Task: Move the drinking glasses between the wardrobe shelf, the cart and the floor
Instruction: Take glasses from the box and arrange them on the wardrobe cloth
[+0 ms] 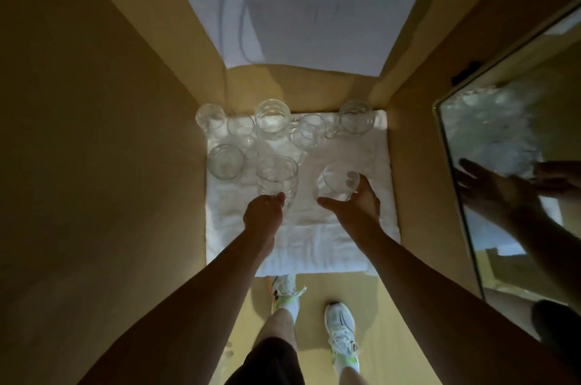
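Observation:
Several clear drinking glasses stand on a white towel point(314, 240) that covers the wardrobe shelf. My left hand point(263, 214) grips a tall clear glass point(276, 178) near its base, at the front of the group. My right hand point(355, 202) holds a rounder clear glass point(338, 181), thumb on the left side and fingers around the right. Behind them stand a wide glass point(225, 160) at the left and a back row, among them a handled glass point(272, 116) and another handled glass point(356, 117) at the right.
Tan wooden walls close the shelf in, the left wall point(110, 148) and the right wall point(415, 164). A white sheet point(314, 13) lies on the level above. A mirrored door point(509, 164) stands at the right and reflects my hands. Below are my shoes point(341, 334) on the floor.

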### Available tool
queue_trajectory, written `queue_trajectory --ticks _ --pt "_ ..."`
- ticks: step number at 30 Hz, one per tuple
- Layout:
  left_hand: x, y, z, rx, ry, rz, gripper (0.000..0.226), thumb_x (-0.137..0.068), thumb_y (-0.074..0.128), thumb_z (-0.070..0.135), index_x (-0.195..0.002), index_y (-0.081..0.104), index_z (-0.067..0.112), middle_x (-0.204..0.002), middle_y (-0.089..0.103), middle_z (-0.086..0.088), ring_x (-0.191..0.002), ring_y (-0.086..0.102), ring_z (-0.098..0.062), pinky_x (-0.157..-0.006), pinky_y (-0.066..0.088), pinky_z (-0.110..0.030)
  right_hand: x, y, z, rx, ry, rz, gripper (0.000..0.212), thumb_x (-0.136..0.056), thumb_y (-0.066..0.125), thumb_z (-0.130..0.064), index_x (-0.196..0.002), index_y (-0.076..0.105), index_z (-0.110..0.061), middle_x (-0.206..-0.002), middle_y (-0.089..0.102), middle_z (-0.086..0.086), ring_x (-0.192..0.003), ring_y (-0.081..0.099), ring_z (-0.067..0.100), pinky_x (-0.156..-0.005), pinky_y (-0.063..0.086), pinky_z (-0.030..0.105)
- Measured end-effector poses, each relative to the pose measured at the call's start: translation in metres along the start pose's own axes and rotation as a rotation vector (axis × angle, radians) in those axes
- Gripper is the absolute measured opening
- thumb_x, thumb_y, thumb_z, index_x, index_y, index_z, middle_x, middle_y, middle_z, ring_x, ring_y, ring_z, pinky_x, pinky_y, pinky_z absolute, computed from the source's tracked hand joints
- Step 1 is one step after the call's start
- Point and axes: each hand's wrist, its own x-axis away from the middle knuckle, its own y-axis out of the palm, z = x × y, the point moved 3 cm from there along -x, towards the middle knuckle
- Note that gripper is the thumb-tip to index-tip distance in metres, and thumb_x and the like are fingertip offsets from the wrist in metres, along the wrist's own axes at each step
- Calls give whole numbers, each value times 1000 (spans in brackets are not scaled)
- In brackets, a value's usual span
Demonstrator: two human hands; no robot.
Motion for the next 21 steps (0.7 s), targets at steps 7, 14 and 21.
queue_trajectory --ticks 7,14,21 --pt "94 -27 28 172 78 38 11 -96 68 16 -104 73 11 -95 67 -3 -91 60 -21 -102 52 -43 61 -46 -53 -124 -137 -15 78 -61 97 -29 -128 58 -22 -116 70 -1 -111 65 21 -99 53 40" --pt "199 -62 47 388 246 -1 11 -100 64 24 -98 67 14 -93 66 -1 -87 61 -14 -83 57 -30 133 -95 -120 -129 -374 -57 68 -65 94 -37 -125 64 -25 -112 71 -7 -105 66 14 -79 49 18" --pt "293 -97 66 517 377 8 8 -101 60 19 -97 65 15 -87 63 -2 -78 59 -15 -73 54 -29 189 -136 -178 -276 -485 -59 65 -66 94 -32 -119 57 -22 -101 62 -7 -99 62 21 -73 45 22"
